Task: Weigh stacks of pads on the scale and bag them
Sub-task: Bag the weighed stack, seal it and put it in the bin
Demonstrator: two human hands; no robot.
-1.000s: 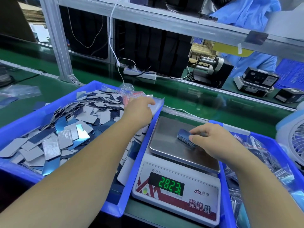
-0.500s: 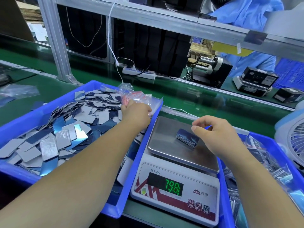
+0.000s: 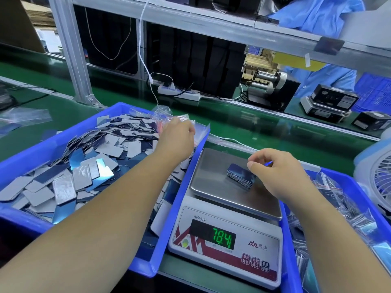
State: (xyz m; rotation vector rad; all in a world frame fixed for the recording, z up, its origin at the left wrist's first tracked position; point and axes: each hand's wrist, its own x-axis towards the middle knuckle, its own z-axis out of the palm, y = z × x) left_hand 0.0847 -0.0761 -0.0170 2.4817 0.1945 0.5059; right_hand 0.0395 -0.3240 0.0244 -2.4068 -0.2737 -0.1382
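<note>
A short stack of dark blue pads point(image 3: 241, 178) lies on the steel pan of the scale point(image 3: 230, 208), whose green display reads 78.4. My right hand point(image 3: 277, 172) hovers just above and to the right of the stack, fingers loosely curled, apart from the pads and holding nothing I can see. My left hand point(image 3: 175, 138) reaches into the far right corner of the left blue bin point(image 3: 63, 132), fingers curled down into the pile of clear zip bags point(image 3: 184, 120). Its fingertips are hidden. Loose grey and blue pads point(image 3: 84, 166) fill that bin.
A second blue bin point(image 3: 347, 187) at the right holds bagged pads. A white fan point(image 3: 378, 178) stands at the far right edge. Behind lie the green conveyor belt point(image 3: 264, 127), a power strip point(image 3: 179, 93), an aluminium post and a worker in blue.
My right hand has let go of the stack and lifted slightly above it. The reading fell from 282.3 to 79.8 to 78.4. My left hand has stayed on the clear bags.
</note>
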